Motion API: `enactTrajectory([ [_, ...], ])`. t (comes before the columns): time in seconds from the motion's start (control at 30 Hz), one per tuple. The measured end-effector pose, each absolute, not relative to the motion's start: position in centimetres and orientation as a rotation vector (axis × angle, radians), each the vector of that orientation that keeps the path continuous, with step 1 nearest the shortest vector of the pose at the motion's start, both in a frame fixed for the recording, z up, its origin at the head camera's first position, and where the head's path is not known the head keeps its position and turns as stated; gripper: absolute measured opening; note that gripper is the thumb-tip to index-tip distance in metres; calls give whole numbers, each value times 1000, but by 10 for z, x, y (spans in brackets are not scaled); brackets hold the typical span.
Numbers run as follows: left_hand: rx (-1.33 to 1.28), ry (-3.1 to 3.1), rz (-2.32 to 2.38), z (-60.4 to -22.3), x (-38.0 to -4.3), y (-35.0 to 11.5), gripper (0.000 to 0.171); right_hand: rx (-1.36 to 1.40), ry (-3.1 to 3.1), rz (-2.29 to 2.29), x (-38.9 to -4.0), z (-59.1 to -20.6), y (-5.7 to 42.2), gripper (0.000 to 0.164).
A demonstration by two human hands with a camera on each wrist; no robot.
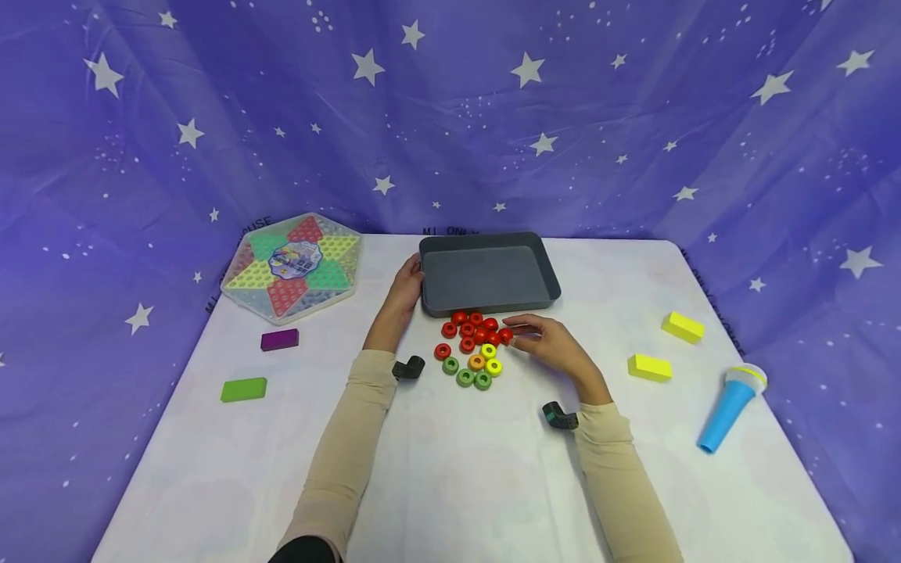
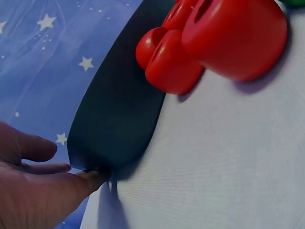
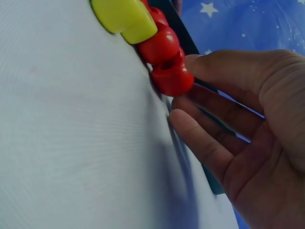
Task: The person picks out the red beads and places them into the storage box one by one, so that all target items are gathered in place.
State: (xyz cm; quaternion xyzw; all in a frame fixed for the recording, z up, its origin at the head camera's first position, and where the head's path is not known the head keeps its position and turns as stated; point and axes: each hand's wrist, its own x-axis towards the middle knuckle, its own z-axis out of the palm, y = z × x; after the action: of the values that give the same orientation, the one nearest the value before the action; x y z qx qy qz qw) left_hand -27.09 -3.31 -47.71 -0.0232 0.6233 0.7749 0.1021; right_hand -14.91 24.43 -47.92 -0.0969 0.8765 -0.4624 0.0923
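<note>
A dark grey rectangular tray [image 1: 486,277] lies at the back middle of the table. At its left wall my left hand [image 1: 406,288] touches the side, and in the left wrist view its fingertips [image 2: 97,175] meet the tray's lower corner. In front of the tray sits a cluster of chunky beads with holes: several red beads [image 1: 468,329], green beads [image 1: 465,378], two yellow beads [image 1: 494,367] and an orange bead [image 1: 476,362]. My right hand [image 1: 552,344] reaches the cluster's right edge. Its thumb is right at the outermost red bead [image 3: 171,78], with the other fingers extended beside it.
A hexagonal star-patterned board game [image 1: 296,266] lies at the back left. Nearer on that side are a purple block [image 1: 279,339] and a green block [image 1: 243,389]. To the right are a yellow block [image 1: 683,327], another yellow block [image 1: 650,367] and a blue toy microphone [image 1: 728,410].
</note>
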Motion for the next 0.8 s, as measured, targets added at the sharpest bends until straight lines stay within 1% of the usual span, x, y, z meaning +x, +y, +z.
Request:
enactTrajectory([
  [0.27,-47,1842,2299,-484,-272,-36,57,-346,2664,-1306,-152,-485,238,33],
  [0.43,-44,1853,2287,-485,-274,-37,57,-314,2713,-1268,-154,-485,234,29],
  [0.8,-34,1903,2251,-488,-278,-36,57,-257,2748,-1286,-156,-489,232,26],
])
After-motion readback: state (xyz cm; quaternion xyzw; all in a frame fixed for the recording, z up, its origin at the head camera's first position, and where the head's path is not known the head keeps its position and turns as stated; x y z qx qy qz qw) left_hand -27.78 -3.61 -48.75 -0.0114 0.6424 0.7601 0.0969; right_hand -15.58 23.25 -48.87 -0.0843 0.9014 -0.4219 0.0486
